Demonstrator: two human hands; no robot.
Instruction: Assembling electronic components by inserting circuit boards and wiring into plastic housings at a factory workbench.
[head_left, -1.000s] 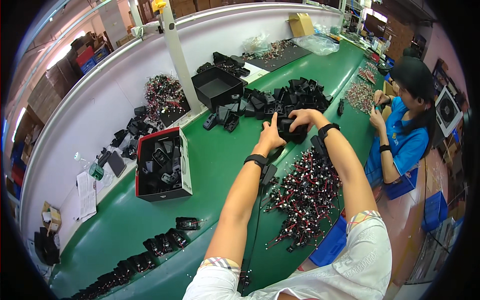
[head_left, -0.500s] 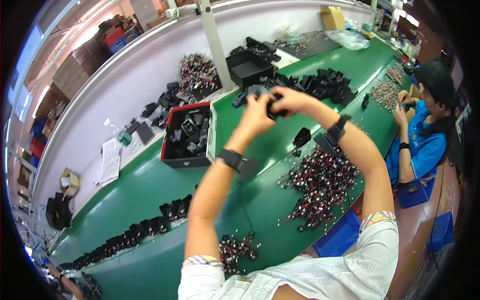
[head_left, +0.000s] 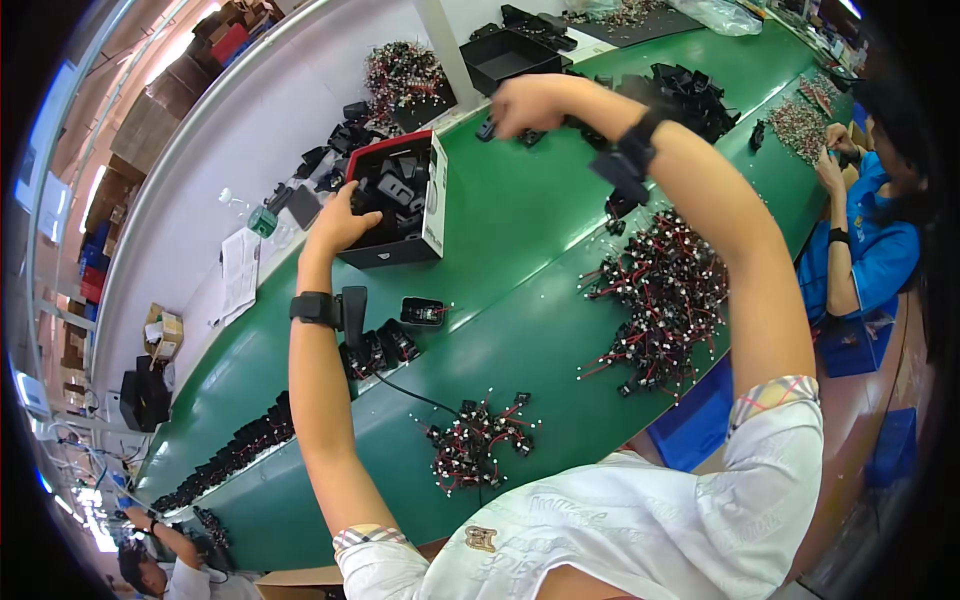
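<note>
My left hand reaches over the near-left rim of an open box with a red inner edge. Its thumb and one finger are spread, the other fingers are hidden, and nothing shows in its grasp. Inside the box lie several black plastic housings, some with square openings. Farther right, my right hand hovers over the far part of the green bench. Motion blurs its fingers, so I cannot tell whether they hold anything. Small black parts lie right beside and below it. Both wrists carry black bands.
A heap of black parts with red wires covers the right, and a smaller wired pile sits nearer. Black housings line the left. Behind stand a black tray and more black housings. A co-worker in blue sits at right.
My hands, together on a dark part before, have come apart. The left has moved left to the box; the right stays over the far bench. The whole view has shifted.
</note>
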